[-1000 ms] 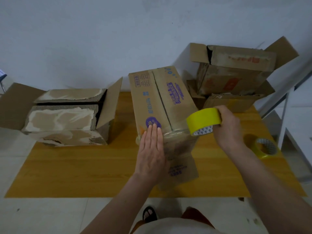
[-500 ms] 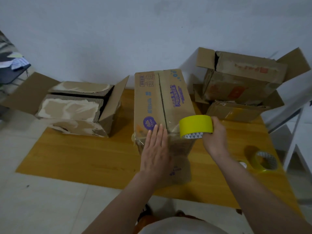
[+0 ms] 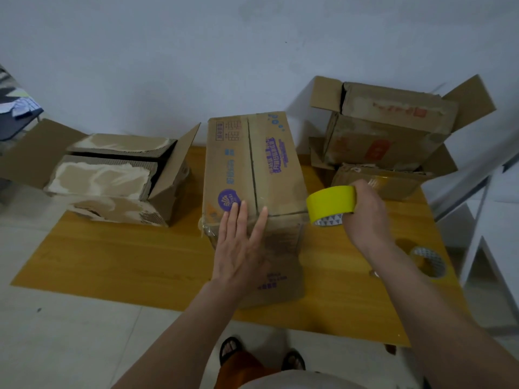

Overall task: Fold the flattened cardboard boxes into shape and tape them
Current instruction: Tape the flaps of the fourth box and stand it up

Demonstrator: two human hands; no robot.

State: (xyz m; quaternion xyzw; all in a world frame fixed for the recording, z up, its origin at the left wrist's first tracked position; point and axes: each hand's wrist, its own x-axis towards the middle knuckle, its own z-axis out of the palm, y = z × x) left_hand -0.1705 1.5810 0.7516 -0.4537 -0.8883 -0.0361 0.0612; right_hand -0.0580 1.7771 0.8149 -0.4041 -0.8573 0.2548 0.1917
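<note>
The centre cardboard box (image 3: 252,175) carries purple and blue print and a round purple logo, all too blurred to read. The rear box (image 3: 393,122) bears red markings, likewise illegible.

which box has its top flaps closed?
The middle box, with purple print, under the left hand. Its flaps meet at a centre seam. The torn box on the left and the stacked boxes at right have flaps standing open.

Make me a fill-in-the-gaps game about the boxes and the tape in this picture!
1. The right hand holds a roll of ____ tape.
2. The left hand lies flat on the ____ box, the one with purple print.
3. A second roll of tape lies on the wooden ____.
4. The box on the left has its flaps ____.

Missing words: yellow; middle; table; open
</note>
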